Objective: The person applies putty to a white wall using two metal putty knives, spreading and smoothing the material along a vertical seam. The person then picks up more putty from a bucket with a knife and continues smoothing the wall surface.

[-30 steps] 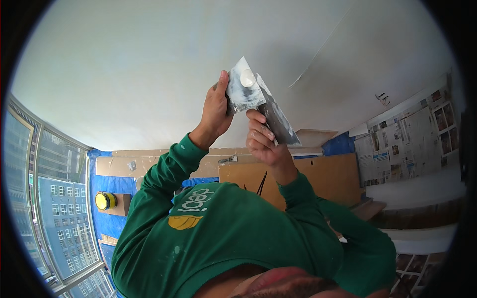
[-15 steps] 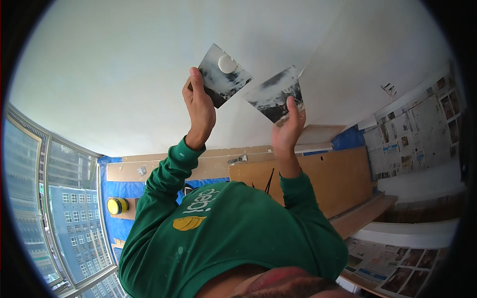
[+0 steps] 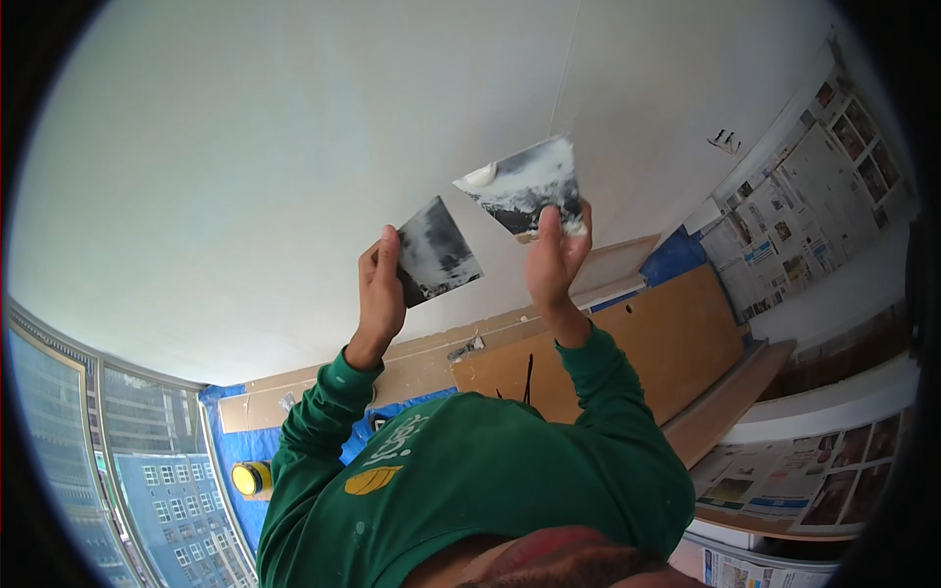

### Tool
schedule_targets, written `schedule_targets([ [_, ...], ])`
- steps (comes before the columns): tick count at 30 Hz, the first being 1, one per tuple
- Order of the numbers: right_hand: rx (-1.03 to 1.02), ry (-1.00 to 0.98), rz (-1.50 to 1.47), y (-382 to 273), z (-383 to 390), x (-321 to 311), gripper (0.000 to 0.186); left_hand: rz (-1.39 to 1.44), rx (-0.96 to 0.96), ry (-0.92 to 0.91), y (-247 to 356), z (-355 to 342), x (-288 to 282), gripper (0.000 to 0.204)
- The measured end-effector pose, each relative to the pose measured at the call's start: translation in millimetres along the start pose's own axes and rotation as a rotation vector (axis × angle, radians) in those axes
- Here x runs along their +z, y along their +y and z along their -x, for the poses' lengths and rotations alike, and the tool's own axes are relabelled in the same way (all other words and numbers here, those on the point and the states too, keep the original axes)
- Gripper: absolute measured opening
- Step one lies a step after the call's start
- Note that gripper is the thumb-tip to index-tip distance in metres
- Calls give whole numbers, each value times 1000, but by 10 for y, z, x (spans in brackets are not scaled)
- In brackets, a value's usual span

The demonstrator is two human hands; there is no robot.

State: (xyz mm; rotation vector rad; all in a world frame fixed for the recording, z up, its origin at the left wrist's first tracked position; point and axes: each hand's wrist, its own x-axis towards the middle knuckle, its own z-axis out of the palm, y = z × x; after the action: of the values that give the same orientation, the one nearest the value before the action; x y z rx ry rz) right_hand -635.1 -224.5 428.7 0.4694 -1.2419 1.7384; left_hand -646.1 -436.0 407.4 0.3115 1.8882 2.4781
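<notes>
Both my arms, in green sleeves, are raised toward the white ceiling (image 3: pixel 294 147). My left hand (image 3: pixel 380 292) grips a wide flat metal blade (image 3: pixel 438 250), smeared grey and white, held just below the ceiling. My right hand (image 3: pixel 555 260) grips a second wide blade (image 3: pixel 529 186), higher and to the right, with its edge close to the ceiling. A blob of white filler (image 3: pixel 480 176) sits on that blade's left corner. The two blades are apart and do not touch.
A thin seam (image 3: pixel 567 69) runs across the ceiling above the right blade. Tall windows (image 3: pixel 127 470) are at the left, beside blue sheeting (image 3: pixel 230 441) and a round yellow object (image 3: pixel 248 478). Brown boards (image 3: pixel 637 343) and sheets of newspaper (image 3: pixel 804 186) lie at the right.
One second ago the two blades were pressed together overhead. They have parted, and both hands have shifted to the right. The white blob, seen on the left blade before, now shows on the right one.
</notes>
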Motion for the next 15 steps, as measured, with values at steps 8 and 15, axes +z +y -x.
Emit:
schedule_targets([
  [8, -771, -946, 465, -200, -180, 71, 31, 744, -392, -197, 297, -24, 8, 56],
  [15, -680, -925, 829, 204, -537, -285, 50, 554, -243, -11, 410, 20, 127, 52],
])
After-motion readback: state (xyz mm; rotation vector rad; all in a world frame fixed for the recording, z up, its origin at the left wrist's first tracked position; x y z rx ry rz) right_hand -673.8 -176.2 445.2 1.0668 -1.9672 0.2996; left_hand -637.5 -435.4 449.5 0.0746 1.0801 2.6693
